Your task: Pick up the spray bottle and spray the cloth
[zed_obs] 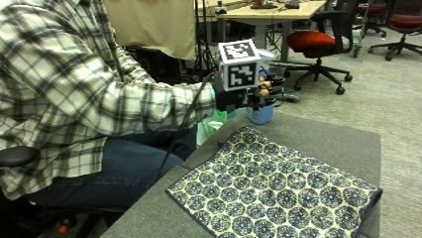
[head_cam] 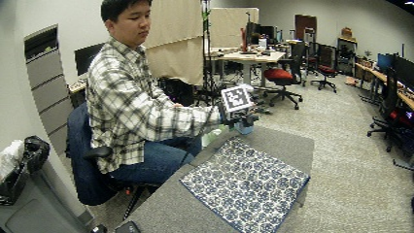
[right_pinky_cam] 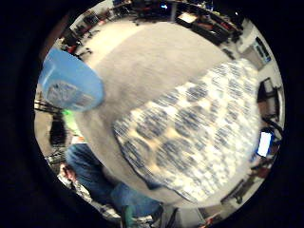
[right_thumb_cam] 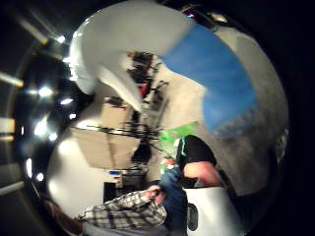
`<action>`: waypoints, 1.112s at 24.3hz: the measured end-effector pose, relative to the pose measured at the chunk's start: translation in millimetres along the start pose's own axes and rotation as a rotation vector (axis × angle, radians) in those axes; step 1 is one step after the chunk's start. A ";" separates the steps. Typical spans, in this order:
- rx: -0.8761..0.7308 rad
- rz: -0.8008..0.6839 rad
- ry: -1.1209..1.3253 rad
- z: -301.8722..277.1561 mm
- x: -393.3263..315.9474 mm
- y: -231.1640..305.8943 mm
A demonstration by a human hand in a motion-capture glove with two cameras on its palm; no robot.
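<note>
The blue plastic spray bottle point(zed_obs: 262, 113) is held upright, long axis vertical, inside the curled fingers point(zed_obs: 272, 88) of the black-gloved right hand point(zed_obs: 245, 95), above the grey bench point(zed_obs: 330, 139).

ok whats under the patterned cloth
The cloth lies flat on the grey table, which shows bare all round it. Whatever sits directly beneath the cloth is covered. The spray bottle is held in the right hand, beyond the cloth's far edge.

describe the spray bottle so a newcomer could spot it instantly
Start at the grey table where the blue-and-cream patterned cloth lies flat. Beyond the cloth's far corner, at the table's edge, the gloved right hand grips the spray bottle upright. It is the only light-blue thing there; its white head shows in the thumb-side palm view.
</note>
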State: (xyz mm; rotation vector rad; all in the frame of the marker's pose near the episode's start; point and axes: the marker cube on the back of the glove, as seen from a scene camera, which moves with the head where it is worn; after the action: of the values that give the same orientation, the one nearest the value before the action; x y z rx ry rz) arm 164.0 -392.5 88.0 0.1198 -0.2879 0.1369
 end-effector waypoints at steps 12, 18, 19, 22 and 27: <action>-0.040 0.297 0.420 -75.5 100.9 315.6; 0.070 0.615 0.395 -75.1 92.4 446.1; 0.081 0.641 0.387 -74.9 91.4 453.7; 0.158 0.685 0.380 -76.1 88.5 482.4; 0.200 0.586 0.364 -81.3 81.9 538.0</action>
State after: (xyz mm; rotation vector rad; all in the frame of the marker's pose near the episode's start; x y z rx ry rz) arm 182.7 157.4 87.1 0.2033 0.0637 0.7617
